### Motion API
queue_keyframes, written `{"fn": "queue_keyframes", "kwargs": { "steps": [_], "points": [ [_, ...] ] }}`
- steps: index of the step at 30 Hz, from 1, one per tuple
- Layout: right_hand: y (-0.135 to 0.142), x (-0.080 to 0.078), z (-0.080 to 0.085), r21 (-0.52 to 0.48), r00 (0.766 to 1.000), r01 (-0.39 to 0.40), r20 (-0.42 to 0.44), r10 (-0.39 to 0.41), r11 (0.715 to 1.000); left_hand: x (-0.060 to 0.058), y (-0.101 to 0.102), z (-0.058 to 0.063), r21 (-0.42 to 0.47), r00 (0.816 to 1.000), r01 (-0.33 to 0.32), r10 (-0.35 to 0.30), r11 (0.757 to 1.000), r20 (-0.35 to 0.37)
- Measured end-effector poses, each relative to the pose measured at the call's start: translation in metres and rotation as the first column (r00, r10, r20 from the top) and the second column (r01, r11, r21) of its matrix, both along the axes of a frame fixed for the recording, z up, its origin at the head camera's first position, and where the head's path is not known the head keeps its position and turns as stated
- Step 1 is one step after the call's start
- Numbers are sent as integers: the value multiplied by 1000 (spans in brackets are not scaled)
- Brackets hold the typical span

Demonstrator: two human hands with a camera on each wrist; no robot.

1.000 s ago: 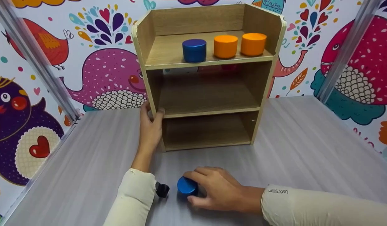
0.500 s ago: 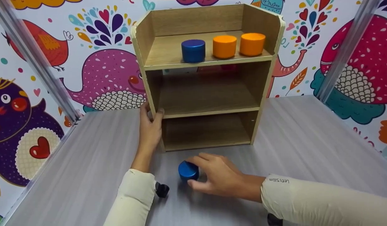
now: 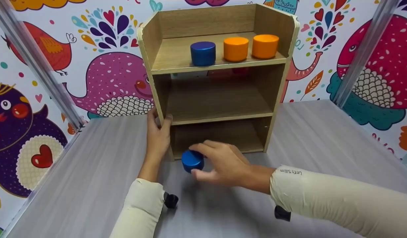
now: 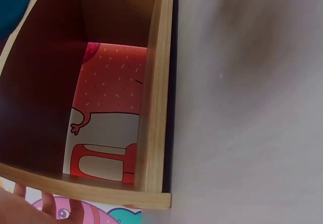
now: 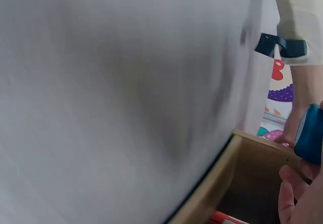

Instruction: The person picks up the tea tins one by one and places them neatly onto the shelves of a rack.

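My right hand [image 3: 223, 163] pinches a blue metallic cylinder [image 3: 192, 161] between thumb and fingers, in front of the bottom shelf's front edge. In the right wrist view the blue cylinder [image 5: 310, 133] shows at the right edge, above the curled fingers. With fingers behind and thumb in front, my left hand [image 3: 158, 134] grips the left side panel of a small wooden shelf unit [image 3: 220, 118]. On the unit's top shelf stand another blue cylinder [image 3: 203, 54] and two orange cylinders, the nearer-to-middle orange cylinder [image 3: 236, 49] and the right orange cylinder [image 3: 265, 46].
The unit's middle shelf [image 3: 220, 99] and bottom shelf [image 3: 220, 137] face me. Grey tabletop [image 3: 322, 158] spreads around it. Walls printed with cartoon animals [image 3: 114, 79] stand behind and at both sides. A black wrist mount [image 3: 170, 200] juts from the left sleeve.
My right hand has carried the blue cylinder away from me, up off the tabletop toward the bottom shelf. The left hand has kept its hold on the side panel.
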State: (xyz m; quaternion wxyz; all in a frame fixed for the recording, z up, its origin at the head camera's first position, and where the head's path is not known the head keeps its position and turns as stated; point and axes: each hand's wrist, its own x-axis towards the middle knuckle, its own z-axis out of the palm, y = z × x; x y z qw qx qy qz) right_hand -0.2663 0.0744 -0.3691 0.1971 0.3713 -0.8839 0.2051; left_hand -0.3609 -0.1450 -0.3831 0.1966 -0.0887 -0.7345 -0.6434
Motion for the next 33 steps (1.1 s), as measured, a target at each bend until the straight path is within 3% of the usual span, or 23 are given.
{"fn": "queue_keyframes", "kwargs": {
  "steps": [19, 26, 29, 33],
  "points": [
    [-3, -18, 49, 1, 994, 89, 56, -89, 996, 0, 0, 0, -7, 1000, 5, -5, 1000, 2],
    [-5, -22, 65, -39, 997, 67, 26, -66, 997, 0, -1, 1, -8, 999, 0, 1, 1000, 44],
    [-7, -24, 71, -53, 998, 62, 35, -60, 997, 6, 1, 9, -3, 998, 8, -8, 1000, 61],
    [-10, -27, 79, -76, 996, 80, 55, -76, 994, 6, 1, 8, 6, 999, 26, -26, 1000, 33]
  ]
}}
